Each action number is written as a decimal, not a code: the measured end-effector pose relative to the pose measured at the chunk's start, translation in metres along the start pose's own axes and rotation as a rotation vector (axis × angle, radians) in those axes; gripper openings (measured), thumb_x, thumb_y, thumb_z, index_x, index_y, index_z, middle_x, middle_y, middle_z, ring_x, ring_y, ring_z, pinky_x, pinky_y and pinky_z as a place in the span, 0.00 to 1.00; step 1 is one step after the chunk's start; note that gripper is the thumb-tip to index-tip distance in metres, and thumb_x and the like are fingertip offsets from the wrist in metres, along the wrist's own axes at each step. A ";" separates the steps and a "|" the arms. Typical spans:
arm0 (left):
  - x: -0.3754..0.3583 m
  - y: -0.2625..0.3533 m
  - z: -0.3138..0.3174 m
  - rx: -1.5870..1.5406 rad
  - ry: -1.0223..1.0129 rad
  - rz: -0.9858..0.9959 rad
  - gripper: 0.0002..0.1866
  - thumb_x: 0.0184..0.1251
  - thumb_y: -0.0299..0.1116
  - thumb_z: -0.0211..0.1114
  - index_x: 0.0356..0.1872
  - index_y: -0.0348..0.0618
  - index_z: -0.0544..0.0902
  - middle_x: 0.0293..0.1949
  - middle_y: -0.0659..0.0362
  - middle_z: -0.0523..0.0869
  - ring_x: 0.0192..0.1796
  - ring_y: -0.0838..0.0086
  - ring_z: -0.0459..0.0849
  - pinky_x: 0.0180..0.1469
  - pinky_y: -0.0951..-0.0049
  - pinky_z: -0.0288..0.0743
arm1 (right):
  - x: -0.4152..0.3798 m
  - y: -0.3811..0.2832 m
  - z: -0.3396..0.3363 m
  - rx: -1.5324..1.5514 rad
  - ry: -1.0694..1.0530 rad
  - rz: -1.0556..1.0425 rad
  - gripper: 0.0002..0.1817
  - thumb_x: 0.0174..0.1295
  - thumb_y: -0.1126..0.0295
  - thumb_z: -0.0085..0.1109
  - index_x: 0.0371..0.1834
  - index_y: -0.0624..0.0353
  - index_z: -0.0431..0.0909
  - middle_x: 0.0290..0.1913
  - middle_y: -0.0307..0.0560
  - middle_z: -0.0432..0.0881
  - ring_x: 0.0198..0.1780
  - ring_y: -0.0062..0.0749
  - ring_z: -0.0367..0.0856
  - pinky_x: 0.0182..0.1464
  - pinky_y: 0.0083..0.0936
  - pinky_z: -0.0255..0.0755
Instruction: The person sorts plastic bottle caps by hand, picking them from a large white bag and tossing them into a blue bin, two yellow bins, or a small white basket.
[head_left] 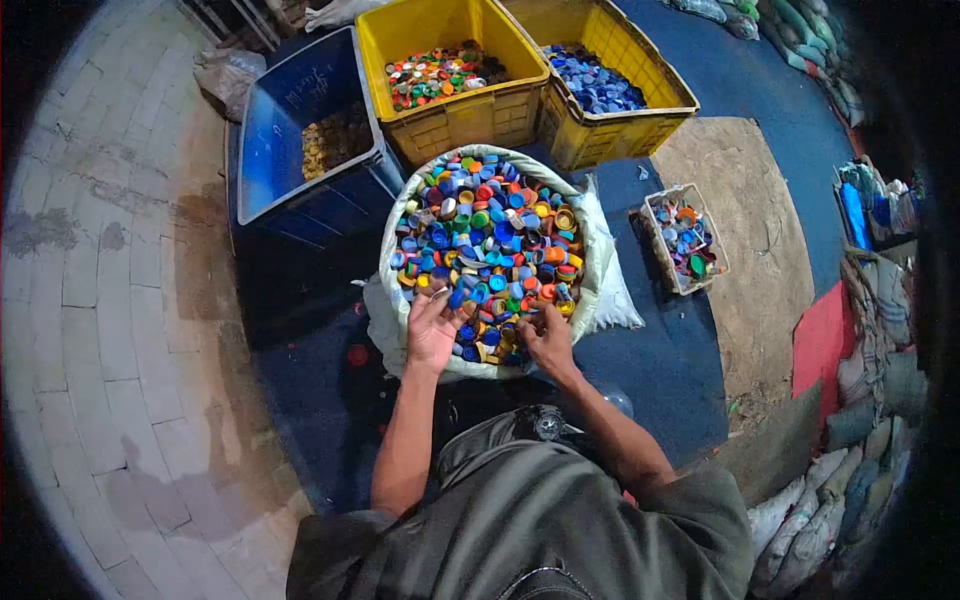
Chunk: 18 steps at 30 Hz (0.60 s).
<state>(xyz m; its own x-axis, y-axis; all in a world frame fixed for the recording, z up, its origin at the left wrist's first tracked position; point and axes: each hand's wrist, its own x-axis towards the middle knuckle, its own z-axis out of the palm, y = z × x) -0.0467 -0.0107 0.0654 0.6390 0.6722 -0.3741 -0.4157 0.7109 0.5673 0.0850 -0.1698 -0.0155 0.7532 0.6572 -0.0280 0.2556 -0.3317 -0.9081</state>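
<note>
Both hands are in the sack (pixel 600 250) of mixed caps (pixel 490 245), at its near edge. Left hand (pixel 432 328) lies open, fingers spread, a cap at its fingertips. Right hand (pixel 548 335) curls over the caps; its grip I cannot tell. Beyond stand a blue crate (pixel 275 140) and two yellow crates (pixel 470 115).

Mixed-colour bottle caps (pixel 490 240) heaped in open white sack (pixel 600 240)

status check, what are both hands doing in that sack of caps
Left hand and right hand both down in the bottle caps, near edge of the white sack. Grip unclear. Nothing blocking the sack.
</note>
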 end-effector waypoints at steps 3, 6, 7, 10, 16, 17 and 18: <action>-0.018 0.001 -0.013 -0.144 0.043 -0.063 0.10 0.65 0.35 0.60 0.43 0.43 0.77 0.36 0.60 0.80 0.42 0.70 0.81 0.50 0.62 0.76 | -0.004 -0.012 0.011 -0.208 0.082 -0.145 0.24 0.48 0.65 0.69 0.49 0.61 0.75 0.35 0.51 0.81 0.39 0.46 0.76 0.43 0.40 0.69; -0.026 -0.010 -0.029 -0.166 0.135 -0.131 0.09 0.65 0.37 0.60 0.39 0.43 0.78 0.31 0.62 0.79 0.35 0.72 0.79 0.41 0.69 0.73 | -0.005 -0.018 0.019 -0.307 0.075 -0.173 0.30 0.46 0.61 0.72 0.51 0.63 0.72 0.37 0.54 0.77 0.42 0.50 0.74 0.44 0.41 0.66; -0.026 -0.016 -0.040 -0.207 0.156 -0.168 0.09 0.65 0.36 0.60 0.40 0.43 0.77 0.32 0.62 0.79 0.34 0.72 0.78 0.41 0.69 0.73 | -0.006 -0.030 0.018 -0.336 0.064 -0.157 0.31 0.46 0.60 0.72 0.51 0.63 0.72 0.37 0.55 0.77 0.42 0.49 0.73 0.44 0.41 0.65; -0.035 -0.030 -0.047 -0.120 0.260 -0.200 0.07 0.65 0.35 0.60 0.38 0.46 0.76 0.29 0.64 0.77 0.29 0.76 0.75 0.33 0.73 0.71 | -0.005 -0.033 0.022 -0.428 0.046 -0.165 0.33 0.48 0.57 0.70 0.53 0.64 0.70 0.40 0.55 0.76 0.44 0.48 0.72 0.44 0.40 0.61; -0.049 -0.056 -0.056 0.378 0.239 -0.065 0.09 0.61 0.31 0.66 0.37 0.45 0.75 0.26 0.65 0.77 0.23 0.81 0.73 0.23 0.78 0.69 | -0.005 -0.035 0.033 -0.490 0.144 -0.134 0.33 0.50 0.53 0.69 0.53 0.64 0.71 0.41 0.55 0.77 0.46 0.49 0.72 0.47 0.41 0.61; -0.050 -0.060 -0.056 0.464 0.260 -0.074 0.10 0.61 0.31 0.67 0.38 0.44 0.75 0.27 0.64 0.78 0.23 0.82 0.73 0.22 0.79 0.69 | -0.005 -0.035 0.033 -0.473 0.169 -0.136 0.33 0.50 0.53 0.68 0.52 0.64 0.71 0.40 0.54 0.78 0.46 0.49 0.72 0.47 0.42 0.61; -0.050 -0.060 -0.049 0.552 0.279 -0.082 0.11 0.60 0.30 0.68 0.38 0.43 0.75 0.27 0.64 0.78 0.23 0.83 0.73 0.22 0.80 0.68 | -0.004 -0.036 0.034 -0.461 0.173 -0.142 0.33 0.50 0.53 0.69 0.52 0.65 0.71 0.40 0.54 0.78 0.46 0.49 0.72 0.47 0.42 0.61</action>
<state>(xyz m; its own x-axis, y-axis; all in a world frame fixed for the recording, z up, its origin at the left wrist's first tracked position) -0.0860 -0.0768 0.0140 0.4301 0.7018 -0.5679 0.0706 0.6010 0.7962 0.0524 -0.1380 0.0029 0.7706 0.6092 0.1874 0.5746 -0.5368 -0.6178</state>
